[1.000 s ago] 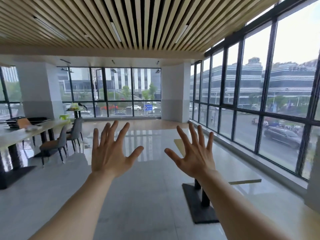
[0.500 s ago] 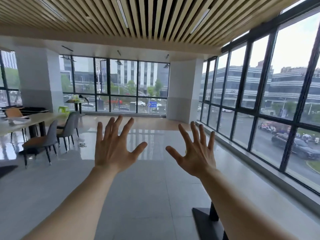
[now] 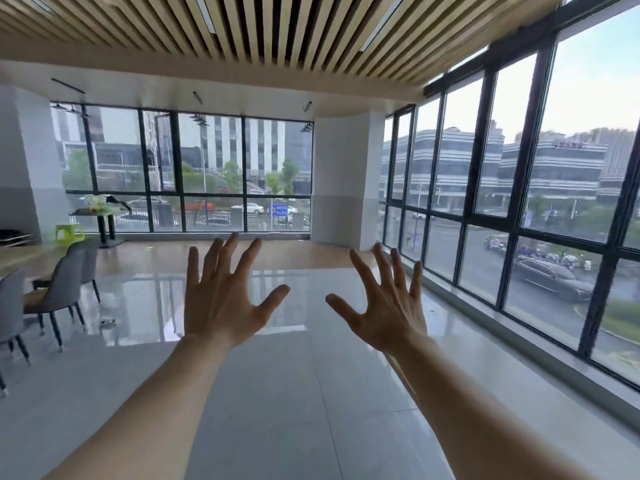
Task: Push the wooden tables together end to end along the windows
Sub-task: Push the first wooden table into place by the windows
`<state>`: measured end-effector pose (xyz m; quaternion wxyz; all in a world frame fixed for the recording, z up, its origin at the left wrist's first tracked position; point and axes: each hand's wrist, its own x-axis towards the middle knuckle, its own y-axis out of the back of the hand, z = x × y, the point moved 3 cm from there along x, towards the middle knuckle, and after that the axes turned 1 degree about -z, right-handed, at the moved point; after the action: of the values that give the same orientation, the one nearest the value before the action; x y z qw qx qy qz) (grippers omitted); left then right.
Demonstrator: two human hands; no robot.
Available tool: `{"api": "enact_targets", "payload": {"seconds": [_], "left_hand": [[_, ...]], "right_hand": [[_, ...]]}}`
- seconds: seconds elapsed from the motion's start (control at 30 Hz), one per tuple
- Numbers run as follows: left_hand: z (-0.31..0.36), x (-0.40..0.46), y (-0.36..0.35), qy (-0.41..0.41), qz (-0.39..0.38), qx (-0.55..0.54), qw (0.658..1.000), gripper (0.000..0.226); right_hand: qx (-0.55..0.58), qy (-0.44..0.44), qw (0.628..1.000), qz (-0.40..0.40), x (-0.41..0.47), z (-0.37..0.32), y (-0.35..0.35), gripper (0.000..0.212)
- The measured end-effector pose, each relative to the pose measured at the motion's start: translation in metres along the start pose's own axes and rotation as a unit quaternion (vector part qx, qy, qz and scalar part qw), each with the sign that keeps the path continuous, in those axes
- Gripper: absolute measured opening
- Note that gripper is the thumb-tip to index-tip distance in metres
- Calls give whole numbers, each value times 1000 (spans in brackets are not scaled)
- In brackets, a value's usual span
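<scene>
The view has tilted up since the earlier pictures: the dark pedestal base and pale tabletop that showed low near the right forearm have dropped out of sight, and more of the slatted ceiling fills the top. The left hand (image 3: pixel 221 306) and right hand (image 3: pixel 388 311) are raised in front of the camera, fingers spread wide, each grip open and holding nothing, both well apart from any furniture.

The only wooden tabletop (image 3: pixel 24 259) now visible lies at the far left edge with grey chairs (image 3: pixel 65 282) drawn up to it; its surface is blurred, so it may or may not be one of those to be moved. The strip of floor along the windows (image 3: pixel 519 209) on the right looks bare.

The risk, as I judge it, is that with the gaze lifted the person cannot see the nearest table below. Stepping forward could mean a shin against its base, or hands landing off-centre so the table skews toward the glass on this glossy floor (image 3: pixel 311 393).
</scene>
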<state>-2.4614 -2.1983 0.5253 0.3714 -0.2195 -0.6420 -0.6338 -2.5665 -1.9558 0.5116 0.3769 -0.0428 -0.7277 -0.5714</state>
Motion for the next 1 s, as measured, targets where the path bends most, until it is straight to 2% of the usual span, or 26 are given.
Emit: {"api": "enact_targets", "payload": {"seconds": [0.27, 0.47, 0.7, 0.87, 1.0], "left_hand": [[-34, 204, -226, -20, 4, -7, 1000, 90], [-58, 319, -350, -23, 6, -17, 1000, 90], [-67, 454, -556, -58, -1, -66, 996, 89], [-46, 573, -704, -102, -28, -127, 986, 90], [15, 654, -802, -161, -59, -179, 969, 91]], "right_hand": [[19, -24, 999, 15, 240, 69, -170, 98], [22, -24, 999, 19, 376, 98, -256, 99], [-24, -69, 997, 7, 518, 169, -402, 95], [-71, -144, 987, -7, 626, 236, -481, 97], [-114, -208, 971, -15, 685, 312, -509, 102]]}}
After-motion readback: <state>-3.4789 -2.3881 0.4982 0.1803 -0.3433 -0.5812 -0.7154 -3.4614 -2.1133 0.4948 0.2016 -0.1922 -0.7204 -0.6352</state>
